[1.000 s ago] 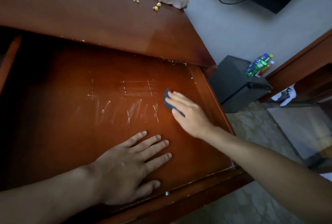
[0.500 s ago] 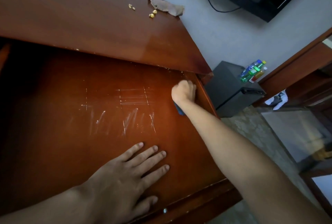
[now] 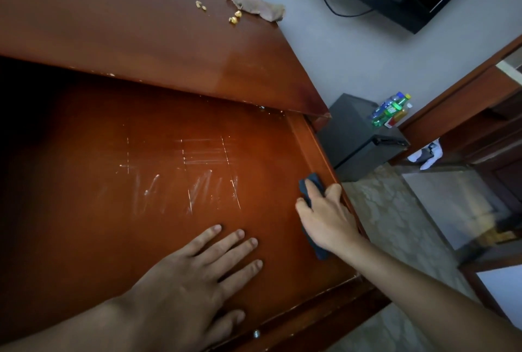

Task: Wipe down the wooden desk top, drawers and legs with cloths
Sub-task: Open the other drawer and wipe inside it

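Dark blue folded cloth lies on the floor of the open reddish-brown wooden drawer, against its right wall, under the right hand, whose straight fingers press it down. The left hand rests flat, fingers spread, holding nothing.

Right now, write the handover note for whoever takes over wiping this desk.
Left hand: flat, fingers spread, resting on the open drawer floor.
Right hand: presses the dark blue cloth on the drawer floor against its right side wall.
Brown cloth lies at the desk top's far edge, crumbs beside it.
Done: cannot tell; white streaks show mid-drawer.
Left: streaks, crumbs, desk top, legs.
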A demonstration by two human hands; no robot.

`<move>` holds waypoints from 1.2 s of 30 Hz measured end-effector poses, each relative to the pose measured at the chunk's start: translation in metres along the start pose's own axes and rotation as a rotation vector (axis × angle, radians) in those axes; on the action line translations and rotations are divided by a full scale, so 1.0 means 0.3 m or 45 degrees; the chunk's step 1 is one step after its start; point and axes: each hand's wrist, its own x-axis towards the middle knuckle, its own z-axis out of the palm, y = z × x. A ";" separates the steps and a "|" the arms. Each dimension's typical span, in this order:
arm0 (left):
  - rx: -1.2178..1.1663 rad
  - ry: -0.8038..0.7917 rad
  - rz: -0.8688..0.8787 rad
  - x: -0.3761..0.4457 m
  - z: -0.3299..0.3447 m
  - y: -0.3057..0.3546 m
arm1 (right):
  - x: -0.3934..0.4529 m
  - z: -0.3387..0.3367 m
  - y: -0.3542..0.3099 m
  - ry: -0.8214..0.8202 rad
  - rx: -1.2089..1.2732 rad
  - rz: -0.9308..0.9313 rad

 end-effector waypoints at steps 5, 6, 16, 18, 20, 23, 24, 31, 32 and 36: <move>0.035 0.014 0.010 0.004 0.004 -0.001 | 0.157 0.001 -0.088 0.303 -0.056 -0.038; 0.043 0.013 0.010 0.004 0.000 -0.003 | 0.218 -0.010 -0.120 0.352 -0.048 -0.048; 0.011 -0.139 0.005 0.000 -0.031 -0.011 | 0.246 -0.045 -0.213 0.622 0.356 -0.353; 0.006 -0.147 -0.007 0.003 -0.036 -0.012 | 0.198 -0.051 -0.139 0.557 0.277 -0.098; -0.026 -0.195 -0.016 0.004 -0.038 -0.010 | 0.113 -0.035 -0.098 0.353 0.200 0.015; -0.077 -0.275 -0.006 0.008 -0.037 -0.012 | -0.003 0.034 -0.135 0.369 0.118 -0.172; -0.095 -0.308 -0.011 0.011 -0.039 -0.014 | -0.020 0.043 -0.166 0.398 0.172 -0.310; -0.179 -0.428 -0.040 0.008 -0.056 -0.016 | 0.462 -0.057 -0.172 0.460 0.136 -0.288; -0.190 -0.447 -0.047 0.012 -0.065 -0.017 | 0.498 -0.062 -0.160 0.435 0.164 -0.166; -0.322 -0.441 -0.051 0.029 -0.088 -0.007 | 0.349 0.013 -0.195 0.486 0.240 -0.407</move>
